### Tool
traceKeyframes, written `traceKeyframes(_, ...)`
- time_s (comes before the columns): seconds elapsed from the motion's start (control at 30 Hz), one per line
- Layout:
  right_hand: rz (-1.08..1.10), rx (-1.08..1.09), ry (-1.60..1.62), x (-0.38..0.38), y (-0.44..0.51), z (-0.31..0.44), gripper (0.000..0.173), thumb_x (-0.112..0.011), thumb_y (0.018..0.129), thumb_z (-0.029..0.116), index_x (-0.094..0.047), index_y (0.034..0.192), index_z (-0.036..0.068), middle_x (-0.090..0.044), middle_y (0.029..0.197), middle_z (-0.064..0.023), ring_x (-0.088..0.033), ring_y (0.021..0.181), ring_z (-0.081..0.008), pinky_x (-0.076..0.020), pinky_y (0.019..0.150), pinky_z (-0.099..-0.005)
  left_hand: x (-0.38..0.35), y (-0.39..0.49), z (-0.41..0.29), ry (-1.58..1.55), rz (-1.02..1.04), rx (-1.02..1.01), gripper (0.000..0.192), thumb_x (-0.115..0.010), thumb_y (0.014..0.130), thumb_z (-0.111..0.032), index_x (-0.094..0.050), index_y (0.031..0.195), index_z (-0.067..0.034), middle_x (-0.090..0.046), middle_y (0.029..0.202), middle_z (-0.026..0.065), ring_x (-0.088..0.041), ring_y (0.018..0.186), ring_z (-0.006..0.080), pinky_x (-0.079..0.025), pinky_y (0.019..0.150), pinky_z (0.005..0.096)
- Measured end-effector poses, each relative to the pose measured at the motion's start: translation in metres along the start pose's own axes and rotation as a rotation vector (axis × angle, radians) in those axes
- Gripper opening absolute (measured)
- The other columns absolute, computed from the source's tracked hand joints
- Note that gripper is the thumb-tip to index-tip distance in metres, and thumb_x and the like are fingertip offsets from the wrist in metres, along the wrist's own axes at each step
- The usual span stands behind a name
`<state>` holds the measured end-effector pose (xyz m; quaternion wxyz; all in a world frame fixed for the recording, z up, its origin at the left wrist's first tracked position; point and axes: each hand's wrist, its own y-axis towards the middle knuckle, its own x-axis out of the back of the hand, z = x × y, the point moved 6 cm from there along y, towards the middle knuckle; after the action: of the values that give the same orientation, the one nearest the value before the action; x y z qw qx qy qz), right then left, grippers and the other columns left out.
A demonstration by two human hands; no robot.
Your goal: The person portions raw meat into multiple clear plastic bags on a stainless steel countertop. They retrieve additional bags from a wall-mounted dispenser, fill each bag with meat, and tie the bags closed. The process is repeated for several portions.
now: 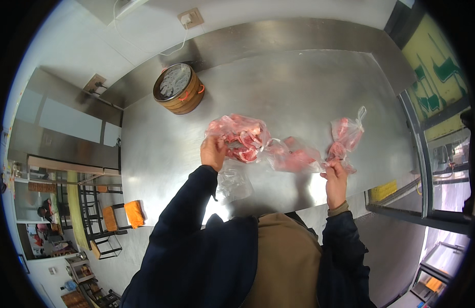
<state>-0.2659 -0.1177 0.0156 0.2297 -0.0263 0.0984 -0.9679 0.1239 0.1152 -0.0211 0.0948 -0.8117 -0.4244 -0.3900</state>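
A clear plastic bag of raw bone-in meat (243,133) lies on the stainless-steel table (295,92) in front of me. My left hand (213,152) grips its near left side, with the fingertips partly hidden against the plastic. Touching it on the right is a flatter bag of raw red meat (297,156). At that bag's right end my right hand (335,177) pinches thin plastic between thumb and fingers. Just beyond these fingers lies a knotted bag of meat (345,133), its white tie pointing away from me. Loose clear plastic (234,183) hangs below the first bag.
A round bamboo steamer (179,88) with orange handles stands at the back left. An orange cloth (134,214) sits by the left table corner, near stools (109,218). A metal-framed window (422,154) borders the right side. A white cable runs from a wall socket (190,17).
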Motion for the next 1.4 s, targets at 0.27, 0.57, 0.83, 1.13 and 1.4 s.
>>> traceKeyframes(0.27, 0.020, -0.008, 0.015, -0.003, -0.001, -0.004, 0.011, -0.055, 0.104, 0.011, -0.065, 0.100, 0.007, -0.064, 0.105, 0.0010, -0.060, 0.096, -0.0106, -0.0544, 0.084, -0.0301, 0.000, -0.025, 0.056, -0.007, 0.116, 0.214, 0.042, -0.082, 0.090, -0.017, -0.064, 0.125, -0.002, -0.076, 0.100, 0.0138, -0.073, 0.085, 0.0209, -0.058, 0.081, 0.0322)
traceKeyframes(0.57, 0.034, -0.002, 0.085, -0.004, -0.002, -0.007, 0.011, -0.055, 0.105, 0.009, -0.065, 0.107, 0.003, -0.065, 0.106, -0.0025, -0.062, 0.095, -0.0117, -0.0566, 0.083, -0.0304, 0.003, -0.035, 0.065, -0.501, 0.020, 0.333, 0.030, -0.077, 0.094, -0.007, -0.063, 0.118, 0.005, -0.075, 0.096, 0.0089, -0.071, 0.084, 0.0150, -0.058, 0.077, 0.0295)
traceKeyframes(0.83, 0.089, 0.049, 0.249, -0.017, 0.000, 0.006, 0.009, -0.053, 0.106, 0.009, -0.060, 0.109, 0.004, -0.058, 0.107, -0.0023, -0.060, 0.099, -0.0131, -0.0563, 0.090, -0.0333, 0.018, -0.026, -0.046, 0.173, -0.224, -0.181, 0.048, -0.077, 0.092, -0.010, -0.059, 0.135, 0.003, -0.063, 0.137, 0.0227, -0.062, 0.125, 0.0383, -0.050, 0.108, 0.0445)
traceKeyframes(1.13, 0.125, -0.088, 0.341, -0.017, -0.008, 0.006, 0.006, -0.044, 0.106, 0.011, -0.049, 0.102, 0.011, -0.066, 0.136, -0.0189, -0.070, 0.095, -0.0219, -0.0537, 0.079, -0.0319, -0.073, -0.056, -0.177, 0.591, 0.663, -0.752, 0.029, -0.070, 0.084, -0.014, -0.070, 0.113, -0.008, -0.066, 0.119, 0.0138, -0.061, 0.122, 0.0332, -0.032, 0.121, 0.0571)
traceKeyframes(1.4, 0.172, -0.150, 0.538, -0.021, 0.004, 0.027, 0.006, -0.047, 0.097, 0.008, -0.048, 0.093, 0.011, -0.055, 0.153, -0.0254, -0.056, 0.070, -0.0160, -0.0434, 0.064, -0.0279, -0.029, -0.089, -0.173, 0.533, 0.843, -0.811, 0.009, -0.067, 0.084, -0.015, -0.072, 0.088, -0.011, -0.070, 0.100, 0.0109, -0.062, 0.117, 0.0301, -0.037, 0.116, 0.0544)
